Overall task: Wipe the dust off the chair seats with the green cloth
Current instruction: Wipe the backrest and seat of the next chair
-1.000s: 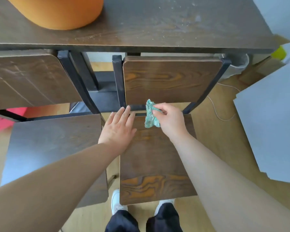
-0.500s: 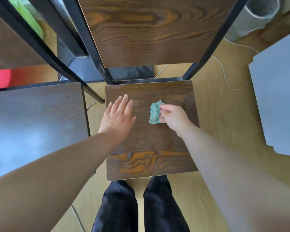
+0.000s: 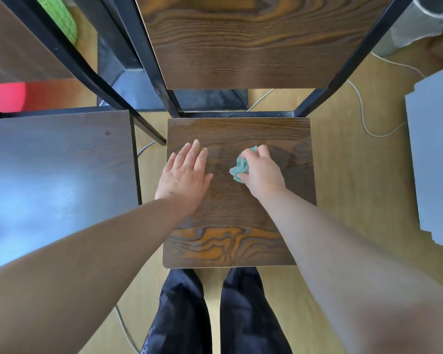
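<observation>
The right hand (image 3: pixel 262 169) grips the bunched green cloth (image 3: pixel 241 167) on the chair seat (image 3: pixel 238 218); the left hand (image 3: pixel 186 175) rests flat, fingers straight.

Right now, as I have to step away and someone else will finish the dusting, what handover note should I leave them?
Left hand: open, flat on the left part of the front chair seat.
Right hand: grips the bunched green cloth, pressed on the same seat near its middle.
Done: the cloth is on this seat; how much is clean does not show.
Left: finish this seat, then likely the neighbouring seat on the left, which no hand or cloth touches.
</observation>
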Available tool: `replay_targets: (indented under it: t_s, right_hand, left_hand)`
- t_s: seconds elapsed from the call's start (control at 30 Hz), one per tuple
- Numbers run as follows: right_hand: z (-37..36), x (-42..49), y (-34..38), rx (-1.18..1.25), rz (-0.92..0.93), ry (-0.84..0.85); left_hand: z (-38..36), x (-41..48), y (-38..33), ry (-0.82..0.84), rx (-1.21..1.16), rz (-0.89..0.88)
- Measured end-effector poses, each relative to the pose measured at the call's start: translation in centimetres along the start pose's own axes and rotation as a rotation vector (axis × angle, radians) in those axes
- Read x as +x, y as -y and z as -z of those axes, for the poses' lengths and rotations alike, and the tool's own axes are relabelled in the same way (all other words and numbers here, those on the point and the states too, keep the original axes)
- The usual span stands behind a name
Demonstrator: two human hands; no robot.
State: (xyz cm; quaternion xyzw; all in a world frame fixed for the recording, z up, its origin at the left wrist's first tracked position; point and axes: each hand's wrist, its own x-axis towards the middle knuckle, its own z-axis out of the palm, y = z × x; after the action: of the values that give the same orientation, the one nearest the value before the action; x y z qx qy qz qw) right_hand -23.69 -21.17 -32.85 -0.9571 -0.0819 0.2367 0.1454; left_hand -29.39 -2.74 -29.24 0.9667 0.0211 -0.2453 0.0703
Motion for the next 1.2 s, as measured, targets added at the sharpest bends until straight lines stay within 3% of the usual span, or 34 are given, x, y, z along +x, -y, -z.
replay_targets:
  t_s: [0.17, 0.33, 0.53, 0.7, 0.8, 1.0, 1.2]
  right_hand:
    - [1.4, 1.2, 0.0, 0.061, -0.060, -0.005]
    - [3.7, 1.1, -2.6, 0.577, -0.230, -0.003]
    - [6.0, 1.2, -6.7, 0.790, -0.361, -0.039]
    - [7.1, 1.6, -9.3, 1.212, -0.455, 0.117]
    - [7.2, 1.8, -10.1, 1.233, -0.467, 0.101]
    - [7.5, 2.2, -10.9, 0.948, -0.486, -0.064]
    - [7.7, 2.5, -11.5, 0.981, -0.506, -0.012]
  left_hand:
    - [-0.4, -0.3, 0.4, 0.009, -0.012, 0.011]
    - [-0.2, -0.2, 0.1, 0.010, -0.009, -0.001]
    - [0.2, 0.9, -1.2, 0.005, 0.001, -0.022]
    - [0.3, 1.7, -3.0, 0.006, 0.011, -0.041]
    - [0.2, 2.2, -4.0, 0.013, 0.024, -0.052]
    - [0.0, 2.7, -5.3, 0.017, 0.041, -0.068]
    - [0.0, 3.2, -6.1, 0.018, 0.043, -0.082]
